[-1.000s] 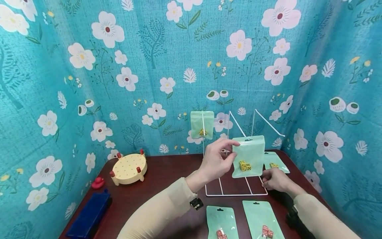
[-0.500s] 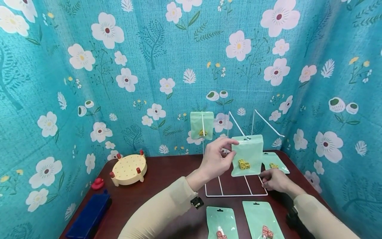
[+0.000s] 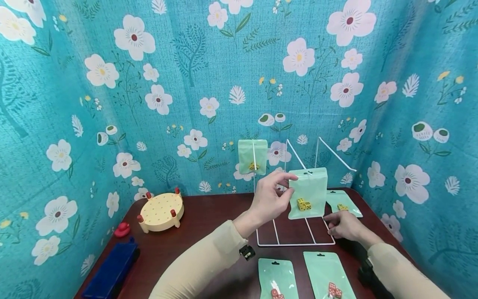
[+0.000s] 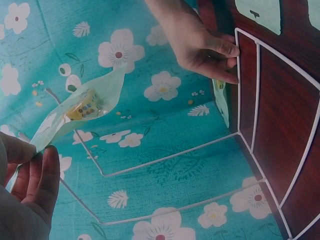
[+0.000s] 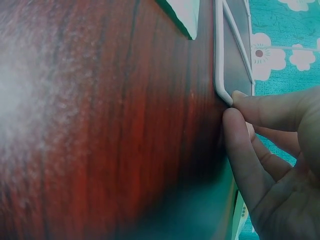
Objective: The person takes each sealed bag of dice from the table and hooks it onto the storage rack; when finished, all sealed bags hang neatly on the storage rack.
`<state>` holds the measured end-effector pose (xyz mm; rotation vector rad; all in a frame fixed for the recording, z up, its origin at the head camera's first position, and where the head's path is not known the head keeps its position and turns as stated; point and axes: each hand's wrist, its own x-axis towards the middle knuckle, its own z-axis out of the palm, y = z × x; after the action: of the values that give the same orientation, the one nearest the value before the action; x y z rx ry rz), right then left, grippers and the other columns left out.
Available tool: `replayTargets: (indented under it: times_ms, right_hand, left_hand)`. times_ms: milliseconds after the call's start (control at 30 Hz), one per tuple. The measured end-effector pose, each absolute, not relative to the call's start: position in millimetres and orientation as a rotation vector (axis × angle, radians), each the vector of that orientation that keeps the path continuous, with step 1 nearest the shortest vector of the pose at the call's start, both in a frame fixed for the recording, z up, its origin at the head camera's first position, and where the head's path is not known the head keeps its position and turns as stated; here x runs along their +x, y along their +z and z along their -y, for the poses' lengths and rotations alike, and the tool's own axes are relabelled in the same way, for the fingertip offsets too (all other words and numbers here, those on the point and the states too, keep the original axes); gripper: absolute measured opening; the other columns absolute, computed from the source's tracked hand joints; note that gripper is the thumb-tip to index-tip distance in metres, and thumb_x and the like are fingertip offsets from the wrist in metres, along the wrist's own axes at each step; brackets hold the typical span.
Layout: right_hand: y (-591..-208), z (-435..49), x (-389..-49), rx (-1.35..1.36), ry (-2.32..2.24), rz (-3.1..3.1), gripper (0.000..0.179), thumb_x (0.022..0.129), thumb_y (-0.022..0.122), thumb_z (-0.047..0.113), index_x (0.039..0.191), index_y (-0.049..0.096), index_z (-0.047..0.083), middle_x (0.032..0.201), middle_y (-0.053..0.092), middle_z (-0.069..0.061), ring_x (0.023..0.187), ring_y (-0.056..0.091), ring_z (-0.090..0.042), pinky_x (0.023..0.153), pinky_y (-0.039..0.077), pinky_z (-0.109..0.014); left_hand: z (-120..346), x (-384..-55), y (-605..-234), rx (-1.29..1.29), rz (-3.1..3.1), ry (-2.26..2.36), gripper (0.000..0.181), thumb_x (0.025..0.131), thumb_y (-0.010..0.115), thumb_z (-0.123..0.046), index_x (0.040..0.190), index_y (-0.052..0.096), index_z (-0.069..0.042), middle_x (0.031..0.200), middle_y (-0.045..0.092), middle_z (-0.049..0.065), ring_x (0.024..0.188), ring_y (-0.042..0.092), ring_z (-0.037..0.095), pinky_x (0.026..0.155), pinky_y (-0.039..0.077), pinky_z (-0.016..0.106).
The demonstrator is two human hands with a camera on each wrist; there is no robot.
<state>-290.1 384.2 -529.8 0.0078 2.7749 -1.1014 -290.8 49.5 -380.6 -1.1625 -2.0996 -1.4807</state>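
Note:
A pale green zip pouch (image 3: 315,189) with yellow dice (image 3: 303,204) inside hangs upright at the tip of the middle prong of a white wire rack (image 3: 295,244). In the head view the prong's end overlaps the slot in the pouch's top. My left hand (image 3: 270,197) pinches the pouch by its upper left edge; the left wrist view shows thumb and fingers on that edge, with the pouch (image 4: 112,82) seen side-on. Low at the rack's front right corner, my right hand (image 3: 347,224) pinches the base wire between thumb and forefinger, clearest in the right wrist view.
Another yellow-dice pouch (image 3: 244,153) hangs on the left prong. One more pouch (image 3: 347,201) lies behind my right hand. Two red-dice pouches (image 3: 276,274) (image 3: 325,270) lie in front. At left are a cream round pegged stand (image 3: 160,209), a red duck (image 3: 122,229) and a blue case (image 3: 112,270).
The pouch has shifted slightly left and up in the head view, along with the fingers of my left hand. My right hand has stayed on the rack's corner.

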Motion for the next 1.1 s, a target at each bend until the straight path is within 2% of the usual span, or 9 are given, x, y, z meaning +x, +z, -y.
replayTargets:
  times_ms: [233,533,1100]
  right_hand:
    - [-529.3,-384.3,-290.4,0.005,-1.109,-2.781,0.052,0.094,0.08,-0.003,0.144,0.069,-0.01,0.087,0.066,-0.008,0.08,0.062,-0.02,0.064,0.054,-0.03]
    - [-529.9,-384.2,-289.9,0.025,-1.114,-2.772,0.053,0.093,0.081,-0.004,0.144,0.069,-0.01,0.09,0.067,-0.009,0.082,0.062,-0.02,0.066,0.056,-0.031]
    - [-531.9,-384.8,-291.9,0.058,-1.086,-2.774,0.052,0.093,0.081,-0.004,0.144,0.07,-0.009,0.091,0.069,-0.009,0.081,0.063,-0.02,0.067,0.057,-0.031]
  left_hand:
    - [-50.4,-296.0,-381.8,-1.161,2.09,-1.457,0.029,0.103,0.073,0.002,0.129,0.078,-0.007,0.112,0.076,0.012,0.094,0.076,0.021,0.083,0.063,0.014]
    - [-51.1,-302.1,-383.5,-1.126,2.111,-1.42,0.029,0.103,0.074,0.0,0.13,0.078,-0.009,0.121,0.079,0.011,0.094,0.076,0.019,0.081,0.062,0.012]
    - [-58.4,-316.6,-384.4,-1.071,2.115,-1.359,0.029,0.102,0.073,0.002,0.128,0.078,-0.009,0.117,0.079,0.011,0.096,0.077,0.021,0.076,0.06,0.01]
